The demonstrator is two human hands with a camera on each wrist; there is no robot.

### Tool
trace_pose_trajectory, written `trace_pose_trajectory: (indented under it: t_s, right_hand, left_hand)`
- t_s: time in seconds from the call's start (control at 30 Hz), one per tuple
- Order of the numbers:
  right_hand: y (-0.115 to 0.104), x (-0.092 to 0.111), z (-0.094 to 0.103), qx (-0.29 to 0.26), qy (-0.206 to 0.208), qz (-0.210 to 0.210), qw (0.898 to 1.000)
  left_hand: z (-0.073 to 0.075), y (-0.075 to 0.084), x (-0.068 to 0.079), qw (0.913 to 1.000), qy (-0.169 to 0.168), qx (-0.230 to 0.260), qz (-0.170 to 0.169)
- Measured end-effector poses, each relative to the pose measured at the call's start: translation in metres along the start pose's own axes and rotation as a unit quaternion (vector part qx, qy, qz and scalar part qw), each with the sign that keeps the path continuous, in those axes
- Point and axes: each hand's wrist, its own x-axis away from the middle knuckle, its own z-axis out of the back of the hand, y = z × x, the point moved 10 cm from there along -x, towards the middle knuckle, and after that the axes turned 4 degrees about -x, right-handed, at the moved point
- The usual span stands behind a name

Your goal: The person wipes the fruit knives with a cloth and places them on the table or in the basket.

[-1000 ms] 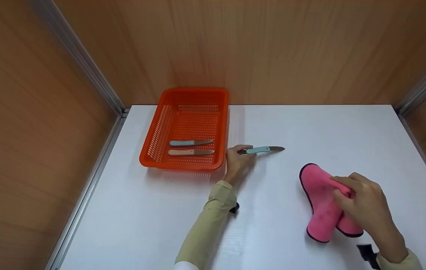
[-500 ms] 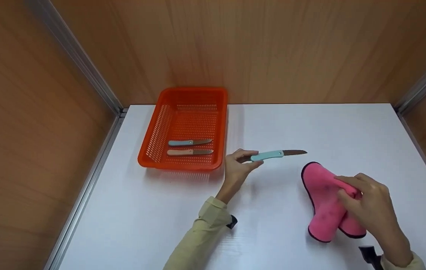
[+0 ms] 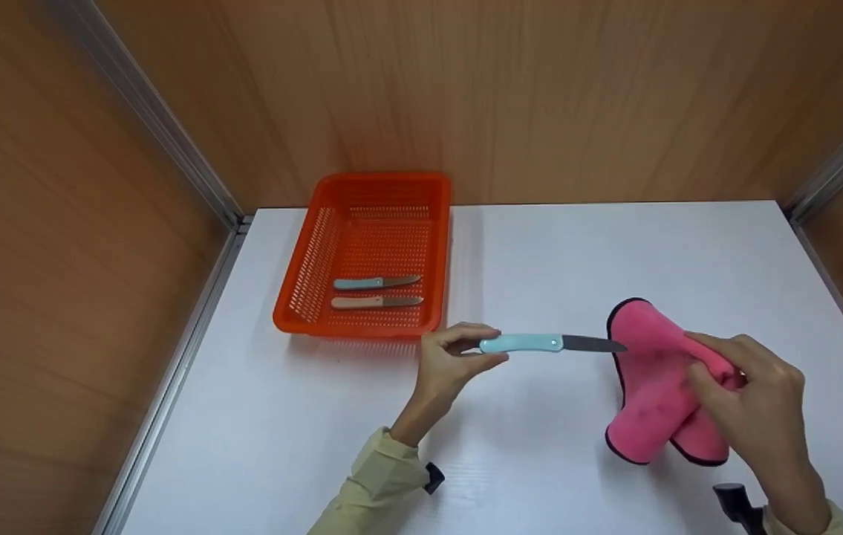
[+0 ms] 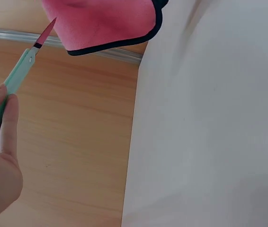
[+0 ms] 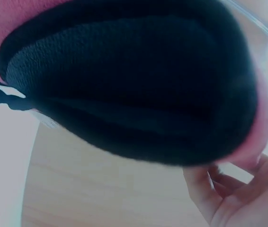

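Observation:
My left hand (image 3: 440, 368) pinches the butt of a light-blue-handled paring knife (image 3: 521, 342) between thumb and fingers. Its dark blade points right, and the tip overlaps a pink cloth (image 3: 648, 364) in the head view. In the left wrist view the blade (image 4: 46, 33) has a pink cast, with the cloth (image 4: 105, 23) just beyond it. That cloth is edged in black and hangs folded from my right hand (image 3: 755, 405), which pinches a gathered fold. Seen from the right wrist, the cloth's dark inner side (image 5: 124, 66) fills much of the view.
An orange perforated basket (image 3: 362, 330) stands at the back left of the white table (image 3: 540, 475). In it lie a blue-handled knife (image 3: 358, 284) and a pink-handled knife (image 3: 356, 302), side by side. Wooden panels (image 3: 577, 96) enclose the table at the back and sides.
My left hand has drawn the knife away from beside the basket, toward me, and its blade now reaches the cloth's left edge in view. The right hand with the cloth has shifted slightly right.

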Motion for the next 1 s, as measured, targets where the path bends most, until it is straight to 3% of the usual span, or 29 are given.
trace_pose_trajectory:
  t_s: [0.23, 0.33, 0.47, 0.57, 0.73, 0.9, 1.0]
  right_hand:
    - [-0.021, -0.01, 0.004, -0.015, 0.02, 0.011, 1.0]
    - [-0.031, -0.012, 0.005, -0.025, 0.03, 0.025, 0.999]
    - [-0.046, -0.012, -0.001, -0.032, 0.02, 0.051, 0.998]
    - [-0.056, -0.011, -0.013, -0.039, -0.007, 0.063, 0.997]
    - [-0.073, -0.003, -0.046, -0.039, -0.079, 0.092, 0.992]
    - [-0.083, 0.008, -0.074, 0.012, -0.139, 0.13, 0.982]
    - [-0.082, 0.013, -0.085, 0.043, -0.173, 0.126, 0.976]
  left_hand:
    - [0.001, 0.006, 0.016, 0.9999, -0.005, 0.002, 0.011]
    - [0.0, 0.02, 0.021, 1.0, -0.004, -0.004, 0.004]
    - [0.0, 0.019, 0.024, 1.0, -0.002, 0.004, -0.006]
    - [-0.001, 0.01, 0.024, 0.9996, -0.005, 0.022, -0.015]
    - [-0.007, 0.018, 0.026, 0.997, -0.02, 0.05, -0.055]
    - [-0.009, 0.021, 0.027, 0.9935, -0.023, 0.075, -0.082]
    - [-0.008, 0.023, 0.027, 0.9913, -0.016, 0.095, -0.089]
